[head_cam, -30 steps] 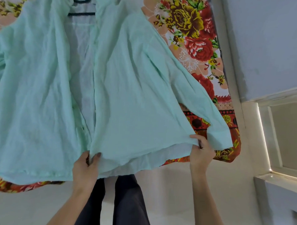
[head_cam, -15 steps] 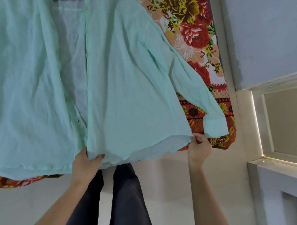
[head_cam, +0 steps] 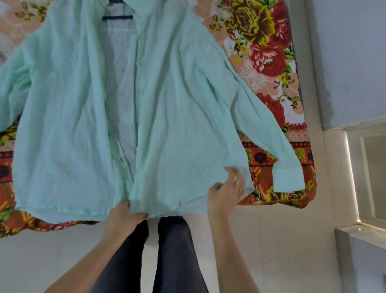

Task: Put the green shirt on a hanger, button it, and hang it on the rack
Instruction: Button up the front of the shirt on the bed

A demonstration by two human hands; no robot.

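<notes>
The pale green shirt lies spread face up on the bed, unbuttoned, its white lining showing down the middle. A dark hanger sits inside the collar at the top. My left hand pinches the bottom hem at the front opening. My right hand rests at the lower right corner of the front panel, fingers loosely curled against the fabric. The right sleeve and its cuff stretch toward the bed's corner.
A floral bedspread in red, yellow and peach covers the bed. My dark trouser legs stand on the pale floor. A wall and a lit white ledge are on the right.
The shirt has been laid down flatter on the bed and the view tilted up to the collar. My right hand moved inward from the side hem and loosened its pinch.
</notes>
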